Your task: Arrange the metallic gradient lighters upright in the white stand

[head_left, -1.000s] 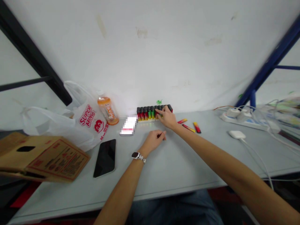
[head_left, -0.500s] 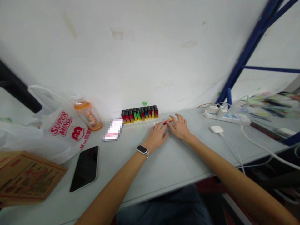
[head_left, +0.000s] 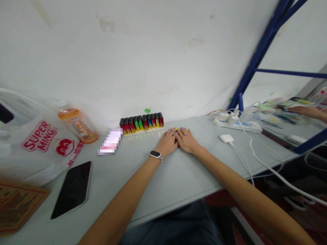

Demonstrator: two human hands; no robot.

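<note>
My left hand (head_left: 167,142), with a banded watch on its wrist, lies palm down on the grey table, fingers stretched forward. Against it rests my right hand (head_left: 187,141), also palm down with its fingers extended. A yellow end of a lighter (head_left: 176,129) peeks out between the fingertips; the rest is covered by the hands. Just left of them, along the wall, several lighters (head_left: 141,123) stand upright in packed rows in a pale tray, with black tops and red, yellow, green and blue bodies.
A phone with a lit, blurred-out screen (head_left: 111,141) and a black tablet (head_left: 73,189) lie left. Further left are an orange drink bottle (head_left: 79,126), a plastic bag (head_left: 15,146) and a cardboard box (head_left: 20,204). At right sit a power strip (head_left: 242,125), cables and a white charger (head_left: 226,138).
Both hands have flattened and come together over the lighter, which showed more of its red and yellow body before. The camera view has turned slightly right.
</note>
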